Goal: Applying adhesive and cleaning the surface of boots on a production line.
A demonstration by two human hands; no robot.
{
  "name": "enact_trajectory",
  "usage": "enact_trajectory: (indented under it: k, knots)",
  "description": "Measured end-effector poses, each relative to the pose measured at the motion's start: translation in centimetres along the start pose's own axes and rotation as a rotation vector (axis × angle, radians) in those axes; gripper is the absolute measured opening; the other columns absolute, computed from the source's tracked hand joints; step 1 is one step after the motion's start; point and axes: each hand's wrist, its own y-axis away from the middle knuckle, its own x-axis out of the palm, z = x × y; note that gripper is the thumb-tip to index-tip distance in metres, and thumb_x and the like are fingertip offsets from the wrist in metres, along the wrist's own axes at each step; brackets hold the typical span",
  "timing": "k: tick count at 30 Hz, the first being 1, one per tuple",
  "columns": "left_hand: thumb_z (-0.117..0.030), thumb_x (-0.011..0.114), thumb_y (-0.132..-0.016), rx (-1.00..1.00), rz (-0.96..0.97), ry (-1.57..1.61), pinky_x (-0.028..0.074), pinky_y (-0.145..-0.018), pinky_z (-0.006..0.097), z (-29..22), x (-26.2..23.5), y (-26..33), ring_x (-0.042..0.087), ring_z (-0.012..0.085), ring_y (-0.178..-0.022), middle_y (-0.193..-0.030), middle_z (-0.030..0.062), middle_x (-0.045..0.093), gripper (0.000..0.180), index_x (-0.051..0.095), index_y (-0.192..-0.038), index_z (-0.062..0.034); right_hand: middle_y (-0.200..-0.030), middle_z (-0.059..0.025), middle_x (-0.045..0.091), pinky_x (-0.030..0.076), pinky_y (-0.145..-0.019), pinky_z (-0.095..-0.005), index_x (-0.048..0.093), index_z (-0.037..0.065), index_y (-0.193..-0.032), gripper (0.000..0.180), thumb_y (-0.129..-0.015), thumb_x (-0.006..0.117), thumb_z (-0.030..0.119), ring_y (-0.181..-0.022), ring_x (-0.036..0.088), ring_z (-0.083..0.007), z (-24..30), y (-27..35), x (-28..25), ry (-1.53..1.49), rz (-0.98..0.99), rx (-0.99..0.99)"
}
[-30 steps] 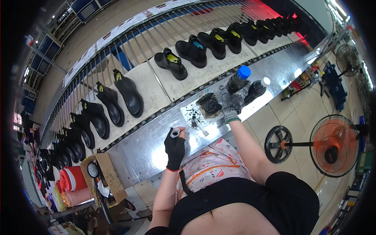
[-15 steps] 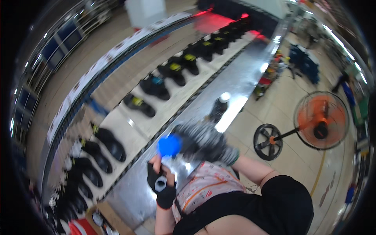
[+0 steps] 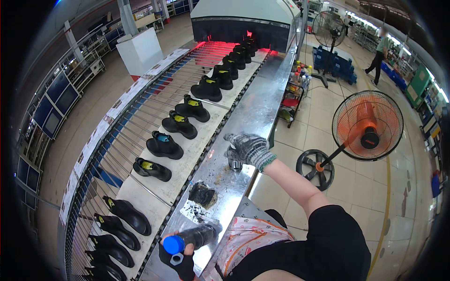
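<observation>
My left hand [image 3: 177,262], in a black fingerless glove, is closed round a dark bottle with a blue cap [image 3: 199,237]. The bottle lies tilted low over the metal ledge [image 3: 255,100], its cap toward the left. A silver hexagonal ring, like a nut [image 3: 176,259], shows against that glove. Farther up the ledge, my right hand [image 3: 248,149], in a grey striped knit glove, has its fingers bent round the upper part of a small shiny bottle [image 3: 234,162]. The hand hides that bottle's top. Between my hands, a black-smeared pad [image 3: 202,195] lies on the ledge.
Black shoes [image 3: 166,145] stand in a row along a pale conveyor [image 3: 136,187], which leads to a hooded machine [image 3: 243,30] with red light. An orange floor fan [image 3: 368,126] stands at right, near a rack of bottles [image 3: 293,96]. A person [image 3: 380,56] is far off.
My hands, close together at the blue cap before, are now apart. The left went down and left with the dark bottle; the right reached up the ledge to the small bottle. The view turned.
</observation>
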Motion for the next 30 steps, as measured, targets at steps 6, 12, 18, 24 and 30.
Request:
enact_trajectory:
  k: [6, 12, 18, 24, 30]
  knots:
    - [-0.008, 0.082, -0.064, -0.058, -0.07, -0.098, 0.048, -0.079, 0.033, 2.2, -2.6, 2.3, 0.058, 0.0184, -0.085, -0.097, 0.0088, 0.063, 0.049, 0.059, -0.105, 0.0041, -0.09, -0.0138, 0.065, 0.051, -0.071, -0.0449, 0.062, 0.018, -0.099, 0.03, -0.083, 0.053, 0.042, -0.083, 0.064, -0.0321, -3.6, -2.7, 1.6, -0.024, 0.085, 0.112]
    - [-0.007, 0.083, -0.063, -0.077, -0.068, -0.037, 0.048, -0.079, 0.033, 2.0, -3.4, 3.1, 0.058, 0.0195, -0.086, -0.097, 0.0086, 0.063, 0.051, 0.058, -0.106, 0.0046, -0.091, -0.0127, 0.065, 0.05, -0.074, -0.0437, 0.063, 0.017, -0.1, 0.036, -0.082, 0.056, 0.047, -0.085, 0.063, -0.0312, -5.2, -5.3, 2.0, 0.091, 0.071, 0.24]
    - [-0.027, 0.08, -0.055, -0.081, -0.107, -0.003, 0.047, -0.07, 0.033, 0.9, -2.5, 2.2, 0.058, 0.021, -0.075, -0.084, 0.0083, 0.06, 0.051, 0.06, -0.094, -0.0001, -0.104, -0.0176, 0.061, 0.049, -0.079, -0.0429, 0.057, 0.009, -0.113, 0.052, -0.075, 0.064, 0.042, -0.095, 0.06, -0.0316, -1.8, -4.6, -1.7, 0.087, -0.049, 0.069]
    - [-0.021, 0.083, -0.058, -0.014, -0.012, -0.003, 0.05, -0.069, 0.029, -1.6, -0.1, -0.1, 0.062, 0.0167, -0.075, -0.084, 0.0075, 0.065, 0.046, 0.063, -0.095, -0.003, -0.144, -0.0179, 0.03, 0.026, -0.109, -0.0356, 0.013, -0.003, -0.143, 0.109, -0.066, 0.08, 0.037, -0.133, 0.032, -0.0268, 10.2, 2.9, 0.2, -0.889, 0.386, -0.626]
    - [-0.024, 0.074, -0.074, -0.147, 0.015, 0.314, 0.047, -0.066, 0.023, -1.7, -2.1, -1.0, 0.057, 0.0122, -0.075, -0.114, 0.0123, 0.058, 0.064, 0.047, -0.126, 0.0009, -0.133, -0.0158, 0.044, 0.035, -0.102, -0.0388, 0.027, 0.003, -0.14, 0.094, -0.066, 0.08, 0.027, -0.121, 0.046, -0.0286, 18.4, 7.7, 5.9, -1.316, 0.621, -0.607]
